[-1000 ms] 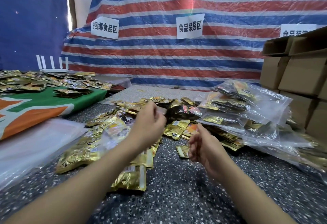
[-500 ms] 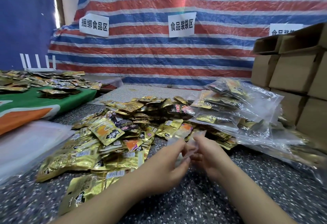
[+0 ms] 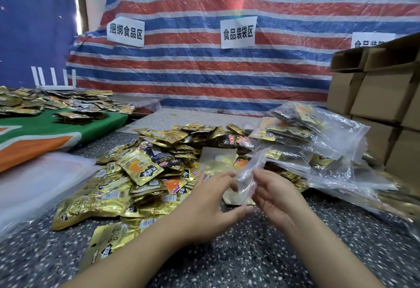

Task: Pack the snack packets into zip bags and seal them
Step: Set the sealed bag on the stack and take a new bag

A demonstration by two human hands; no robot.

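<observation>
**Clear zip bag held between both hands over the speckled table**

An empty clear zip bag point(image 3: 246, 175) hung between the two hands, just above the near edge of the heap of gold snack packets point(image 3: 145, 169). The bag was crumpled and blurred, so its mouth could not be made out. The right hand point(image 3: 276, 196) pinched the bag's right side, fingers curled toward the plastic with the palm turned inward. The left hand point(image 3: 210, 206) met the bag's left edge with fingertips bent round it and the thumb stretched out below; the blur left it unclear how firmly that hand gripped.

The loose packets lay spread over the dark speckled tabletop point(image 3: 250, 260), mostly gold foil, some with orange or black print. One larger gold packet point(image 3: 106, 244) lay nearest the viewer, beside the left forearm. To the right of the hands, filled zip bags point(image 3: 318, 137) were stacked in a slumped pile, packets visible through the plastic.

At the left edge lay a stack of flat clear plastic point(image 3: 34, 181), and beyond it a green and orange cloth point(image 3: 45, 133) carried more packets point(image 3: 45, 103). Cardboard boxes point(image 3: 381, 96) stood piled at the right. A red, white and blue striped tarp point(image 3: 227, 71) hung behind, bearing white paper signs point(image 3: 238, 32) with Chinese characters.
</observation>
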